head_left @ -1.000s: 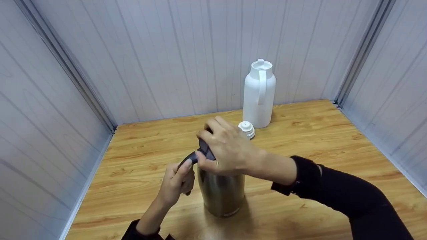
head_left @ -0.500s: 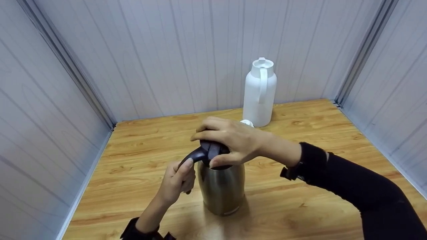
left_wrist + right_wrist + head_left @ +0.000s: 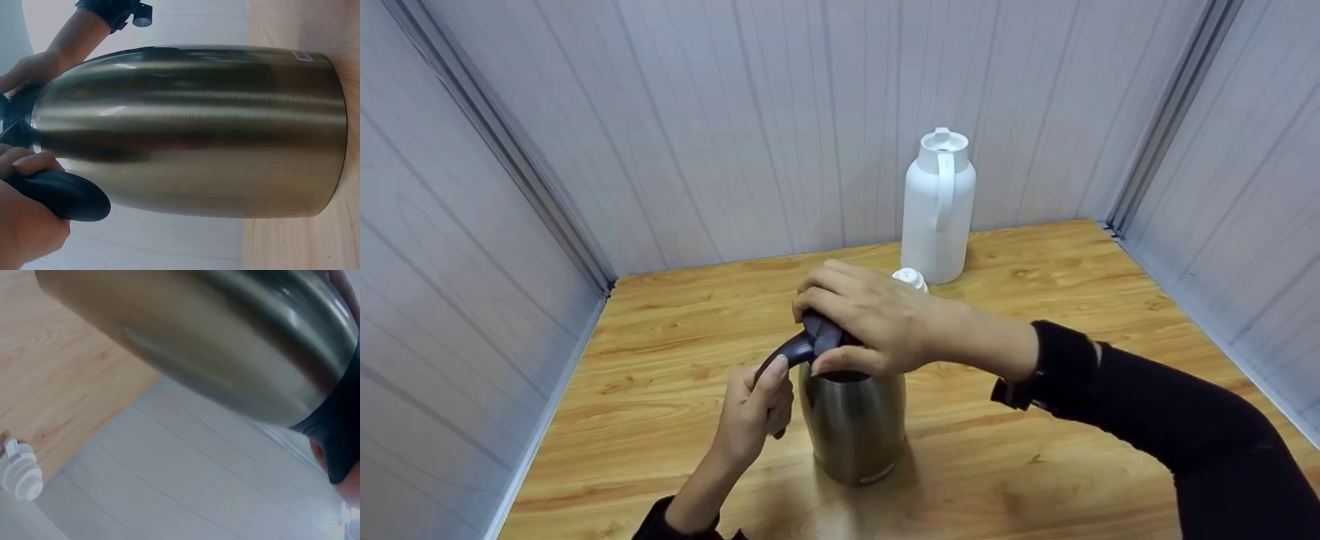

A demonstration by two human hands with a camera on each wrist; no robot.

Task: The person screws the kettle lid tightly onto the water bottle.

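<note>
Fingers of the right hand [image 3: 877,326] curl over the steel flask [image 3: 853,424]'s dark lid [image 3: 821,335], mostly hiding it. Left hand [image 3: 757,416] grips the flask's black handle [image 3: 780,354]; behind the flask, a white stopper [image 3: 910,279] peeks out.

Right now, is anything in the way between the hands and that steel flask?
Nothing visible: the right hand already grips the dark lid on the steel flask, and the left hand holds its black handle.

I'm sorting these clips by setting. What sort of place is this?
Probably a small staged booth rather than a home kitchen: a wooden table closed in on three sides by plain pale panel walls, with only a steel flask, a white jug and its loose white stopper.
</note>
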